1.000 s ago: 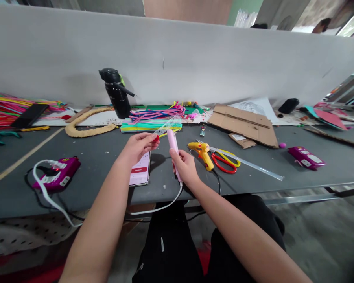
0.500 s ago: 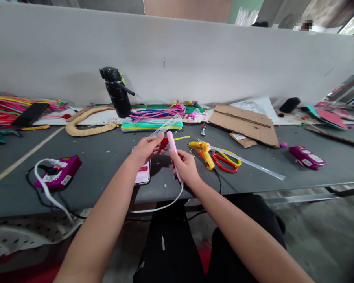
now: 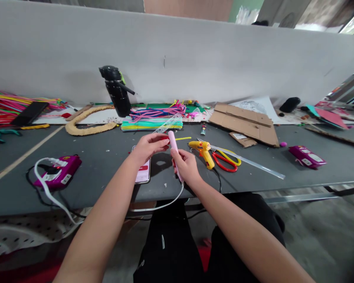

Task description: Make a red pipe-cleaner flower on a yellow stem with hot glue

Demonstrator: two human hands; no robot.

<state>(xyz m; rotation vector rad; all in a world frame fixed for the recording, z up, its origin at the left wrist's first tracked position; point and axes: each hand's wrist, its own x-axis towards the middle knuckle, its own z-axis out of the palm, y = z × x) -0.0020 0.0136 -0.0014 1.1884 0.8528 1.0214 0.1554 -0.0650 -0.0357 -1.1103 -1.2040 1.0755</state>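
My right hand [image 3: 185, 165] is wrapped around a slim pink hair straightener [image 3: 172, 140], its tip pointing away from me and a white cord leaving its lower end. Just left of the tip, the fingers of my left hand [image 3: 153, 147] pinch a small red pipe cleaner piece [image 3: 165, 138], mostly hidden by the fingers. A thin yellow pipe cleaner [image 3: 183, 138] sticks out to the right beyond the straightener; whether it joins the red piece I cannot tell. Under my left hand lies a phone [image 3: 143, 173] with a lit screen.
Right of my hands lie a yellow glue gun [image 3: 205, 151], red-and-yellow scissors [image 3: 225, 163] and a clear strip [image 3: 253, 161]. Behind are pipe cleaner bundles [image 3: 152, 124], a ruler [image 3: 166, 124], a black bottle [image 3: 118, 94] and cardboard [image 3: 244, 122]. Purple power strips [image 3: 61, 171] flank the table.
My left fingers have closed in toward the straightener's tip and now cover more of the red piece. The straightener and yellow pipe cleaner have shifted slightly right.
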